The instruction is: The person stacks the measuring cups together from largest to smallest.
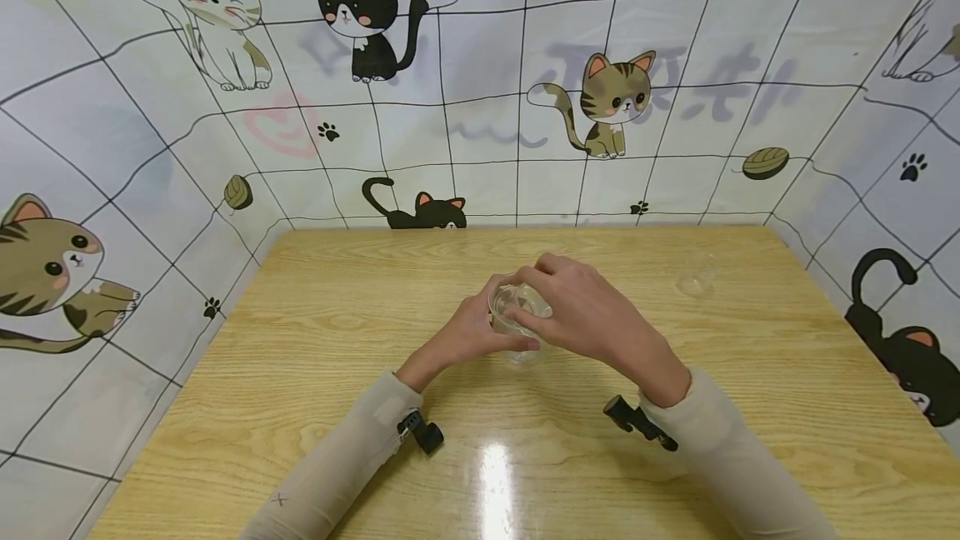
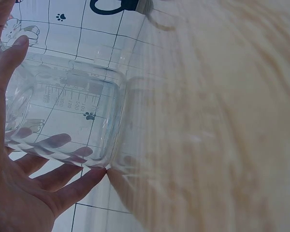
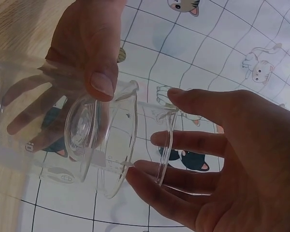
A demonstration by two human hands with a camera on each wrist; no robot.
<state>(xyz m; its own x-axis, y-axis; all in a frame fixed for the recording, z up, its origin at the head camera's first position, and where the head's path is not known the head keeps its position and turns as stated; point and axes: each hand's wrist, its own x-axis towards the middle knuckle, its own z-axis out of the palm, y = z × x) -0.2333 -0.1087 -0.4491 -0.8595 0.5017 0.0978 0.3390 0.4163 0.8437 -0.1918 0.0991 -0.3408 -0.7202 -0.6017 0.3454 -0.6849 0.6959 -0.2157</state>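
A large clear glass beaker (image 2: 72, 108) with a printed scale stands upright on the wooden table. My left hand (image 1: 476, 327) holds it from the side, thumb and fingers spread around its wall. In its mouth sits a smaller clear beaker (image 3: 152, 130), its base inside the larger one's rim. My right hand (image 1: 581, 307) grips this small beaker near its rim from above, thumb on one side and fingers on the other. In the right wrist view, the left thumb (image 3: 101, 84) lies by the large beaker's rim.
Another clear glass vessel (image 1: 697, 275) stands at the back right of the wooden table (image 1: 360, 273). A cloth with a grid and cartoon cats (image 1: 480, 132) hangs behind the table and along both sides. Dark wrist-worn cameras (image 1: 429, 433) sit on both sleeves.
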